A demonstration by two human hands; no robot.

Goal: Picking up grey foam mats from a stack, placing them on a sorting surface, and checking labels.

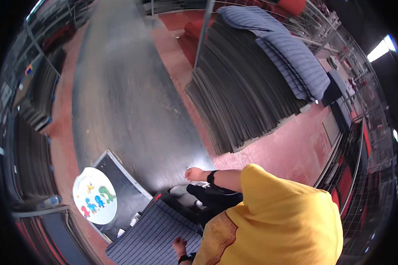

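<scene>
My left hand [180, 246] hangs over a dark blue-grey striped mat [150, 232] with its fingers loosely apart. Nothing shows in it, and I cannot tell if it touches the mat. Farther up, my right hand [194, 174] is held over the dark walkway [132, 101], fingers curled in and no object visible in them. A dark band circles each wrist. Left of the striped mat stands a low black-topped surface [130, 179]. On it leans or lies a round white disc [95, 198] with colourful cartoon dinosaurs.
A tall, leaning pile of dark mats [243, 88] stands to the right of the walkway, with striped mats [292, 62] draped over it. More stacked mats [33, 159] line the left side. Wire racks [362, 176] run along the right, beside the red floor [296, 141].
</scene>
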